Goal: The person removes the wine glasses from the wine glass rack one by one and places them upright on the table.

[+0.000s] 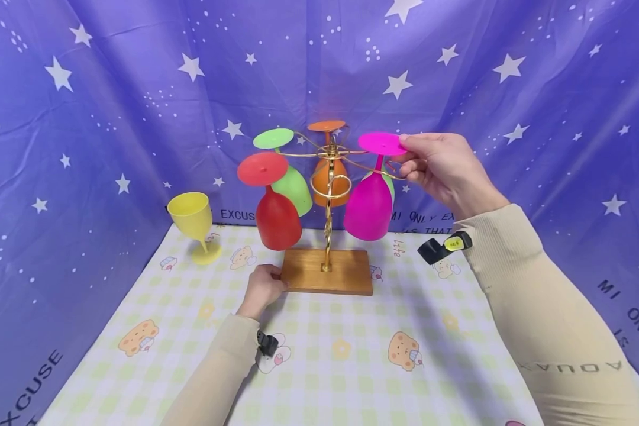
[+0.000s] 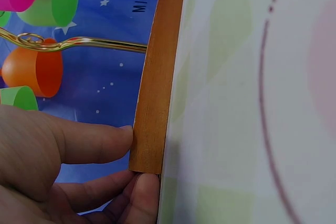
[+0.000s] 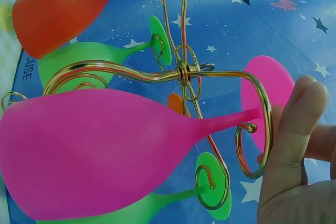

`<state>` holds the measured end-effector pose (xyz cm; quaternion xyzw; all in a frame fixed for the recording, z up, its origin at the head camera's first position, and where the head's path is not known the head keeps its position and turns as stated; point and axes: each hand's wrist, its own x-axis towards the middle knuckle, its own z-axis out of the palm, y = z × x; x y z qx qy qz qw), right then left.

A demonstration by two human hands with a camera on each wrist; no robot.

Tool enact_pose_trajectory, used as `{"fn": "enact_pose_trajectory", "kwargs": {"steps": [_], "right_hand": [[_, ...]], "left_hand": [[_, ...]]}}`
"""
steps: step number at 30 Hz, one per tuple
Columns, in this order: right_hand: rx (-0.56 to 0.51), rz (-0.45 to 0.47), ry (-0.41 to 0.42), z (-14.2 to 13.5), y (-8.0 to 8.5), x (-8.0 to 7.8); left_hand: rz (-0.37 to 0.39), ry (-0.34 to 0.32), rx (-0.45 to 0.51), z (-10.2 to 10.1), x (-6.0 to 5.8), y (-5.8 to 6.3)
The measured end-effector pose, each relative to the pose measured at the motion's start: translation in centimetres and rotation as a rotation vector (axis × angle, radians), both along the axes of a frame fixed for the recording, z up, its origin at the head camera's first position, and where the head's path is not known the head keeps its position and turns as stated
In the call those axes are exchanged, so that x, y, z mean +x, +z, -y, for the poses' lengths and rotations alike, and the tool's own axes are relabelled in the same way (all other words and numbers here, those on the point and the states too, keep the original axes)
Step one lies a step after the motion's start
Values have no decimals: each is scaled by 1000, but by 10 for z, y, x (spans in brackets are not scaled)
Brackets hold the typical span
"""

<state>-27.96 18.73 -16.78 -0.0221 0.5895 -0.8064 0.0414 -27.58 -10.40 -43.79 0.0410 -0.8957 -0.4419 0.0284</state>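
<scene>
A gold wire wine glass rack point(image 1: 328, 228) stands on a wooden base point(image 1: 346, 273). My left hand point(image 1: 264, 290) holds the left end of the base, thumb on its edge and fingers against its end in the left wrist view. With my right hand point(image 1: 447, 168) I pinch the foot of a pink wine glass point(image 1: 368, 207). This glass hangs upside down, its stem inside a wire loop point(image 3: 269, 129) in the right wrist view. Red point(image 1: 278, 220), green point(image 1: 293, 189) and orange point(image 1: 323, 177) glasses also hang inverted. Behind the pink one is another green glass point(image 3: 214, 182), partly hidden.
A yellow wine glass point(image 1: 190, 216) stands upright at the table's back left. The checked tablecloth point(image 1: 319, 378) carries printed bears and flowers. A blue star-printed curtain point(image 1: 319, 65) surrounds the back and sides. Each wrist has a black strap mount point(image 1: 438, 249).
</scene>
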Motion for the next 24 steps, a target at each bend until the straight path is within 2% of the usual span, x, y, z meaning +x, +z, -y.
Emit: {"fn": "enact_pose_trajectory", "kwargs": {"steps": [12,24], "right_hand": [[-23,41,-23,-3,5,-7],[-102,124,-30,-12,1,-13]], "left_hand": [[6,1,-3,0,0,-1],[13,1,5,1,-1,-1]]}}
